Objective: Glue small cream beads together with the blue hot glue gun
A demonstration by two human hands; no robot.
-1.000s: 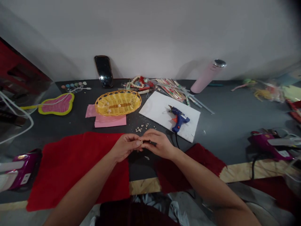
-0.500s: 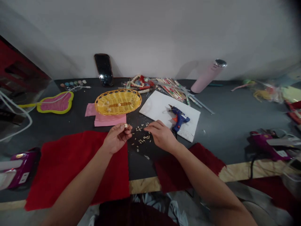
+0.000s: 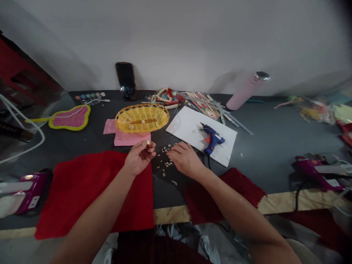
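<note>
My left hand [image 3: 139,157] pinches a small cream-coloured piece [image 3: 148,142] between thumb and forefinger, its other fingers curled. My right hand [image 3: 186,161] is over the dark table, fingers drawn together and tips down among several scattered short cream-coloured pieces [image 3: 167,164]. Whatever lies between its fingertips is hidden. A yellow woven basket [image 3: 132,116] stands beyond my left hand, with a few small pale bits inside. Behind my right hand a blue glue gun [image 3: 213,138] rests on a white board [image 3: 181,123].
Red cloth [image 3: 90,190] lies under my left forearm, a darker red cloth [image 3: 242,185] by my right. Pink sheets [image 3: 132,139] sit partly under the basket. Along the wall are a phone [image 3: 126,80], a bundle of sticks [image 3: 202,102] and a pink bottle [image 3: 246,91].
My right hand has shifted slightly left and down, its fingertips now among the scattered pieces. My left hand keeps its pinch. The whole view has slid a little to the right.
</note>
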